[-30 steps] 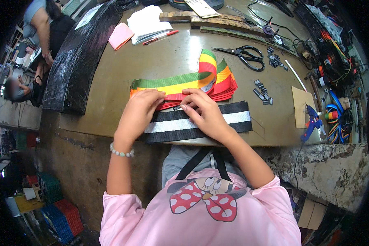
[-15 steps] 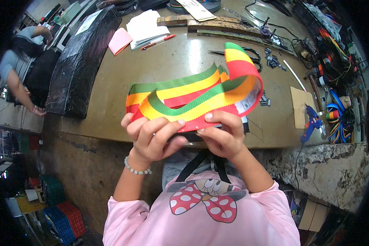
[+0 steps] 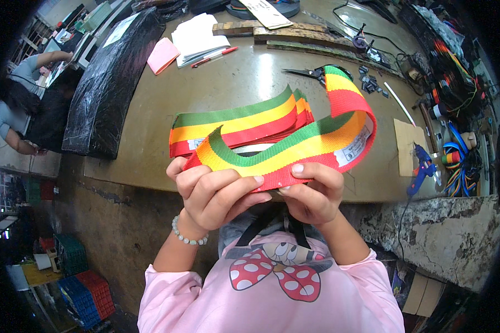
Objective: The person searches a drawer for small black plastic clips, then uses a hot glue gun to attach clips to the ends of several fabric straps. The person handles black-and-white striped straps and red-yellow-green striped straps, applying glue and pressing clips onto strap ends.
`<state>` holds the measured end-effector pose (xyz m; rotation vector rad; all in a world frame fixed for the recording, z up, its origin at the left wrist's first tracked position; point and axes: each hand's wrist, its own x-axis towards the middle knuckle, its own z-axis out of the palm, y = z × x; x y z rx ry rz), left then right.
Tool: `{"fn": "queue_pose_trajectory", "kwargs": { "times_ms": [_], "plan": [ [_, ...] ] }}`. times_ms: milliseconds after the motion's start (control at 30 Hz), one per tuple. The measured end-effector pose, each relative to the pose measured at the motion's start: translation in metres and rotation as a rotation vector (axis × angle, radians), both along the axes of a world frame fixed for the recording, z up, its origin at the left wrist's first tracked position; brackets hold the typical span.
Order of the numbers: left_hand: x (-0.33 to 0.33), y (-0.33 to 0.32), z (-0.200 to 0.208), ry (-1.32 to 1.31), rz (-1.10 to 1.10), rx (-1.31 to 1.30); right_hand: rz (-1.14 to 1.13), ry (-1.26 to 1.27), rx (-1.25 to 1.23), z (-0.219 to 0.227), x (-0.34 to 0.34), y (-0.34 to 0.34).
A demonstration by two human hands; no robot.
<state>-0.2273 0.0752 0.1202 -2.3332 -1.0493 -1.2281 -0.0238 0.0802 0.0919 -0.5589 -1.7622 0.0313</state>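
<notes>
A webbing strap striped green, yellow and red [image 3: 297, 149] is stretched between my two hands, above the table's near edge. My left hand [image 3: 212, 194] has its fingers closed on the red lower edge. Close by, my right hand [image 3: 315, 191] pinches the same edge between thumb and fingers. Past my right hand the strap curls up and back in a loop, and a white label [image 3: 354, 149] shows on its red side. Just behind lies a stack of matching straps [image 3: 239, 123] on the table, partly hidden by the held one.
Scissors [image 3: 308, 72] and small dark buckle-like pieces [image 3: 370, 84] lie beyond the loop. At right are cardboard [image 3: 404, 147] and a blue glue gun [image 3: 422, 169]. A black wrapped package [image 3: 103, 89], papers [image 3: 197, 39] and a red pen [image 3: 215, 57] lie left; a person [image 3: 25, 111] works beyond.
Both hands and the held strap have come slightly toward me and to the right. The loop has swung right, uncovering more of the stack. The person at left has shifted.
</notes>
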Motion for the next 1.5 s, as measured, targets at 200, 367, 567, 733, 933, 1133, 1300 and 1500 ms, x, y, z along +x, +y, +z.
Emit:
{"fn": "queue_pose_trajectory", "kwargs": {
  "times_ms": [200,367,567,733,933,1133,1300,1500],
  "plan": [
    [0.006,-0.001,0.002,-0.025,-0.004,-0.012,-0.055,0.001,-0.037,0.002,0.002,-0.003],
    [0.012,-0.001,0.002,-0.019,0.018,-0.013,-0.064,0.136,-0.125,0.008,-0.001,-0.003],
    [0.021,-0.002,0.011,-0.051,0.057,-0.077,-0.02,0.139,-0.222,0.015,0.005,-0.006],
    [0.027,-0.002,0.024,0.029,0.061,-0.145,-0.011,0.154,-0.176,0.016,0.005,-0.006],
    [0.01,-0.001,0.028,0.135,0.062,-0.092,-0.318,-0.407,-0.318,0.044,0.041,-0.003],
    [-0.028,-0.023,0.042,0.278,-0.044,-0.163,-0.037,-0.568,-0.559,0.052,0.091,-0.019],
    [-0.038,-0.024,0.034,0.15,0.024,-0.418,0.187,-0.177,-0.995,0.034,0.094,-0.016],
    [-0.024,0.021,-0.021,0.208,0.306,-0.537,-0.19,-0.188,-0.975,-0.01,0.079,0.021]
  ]
}}
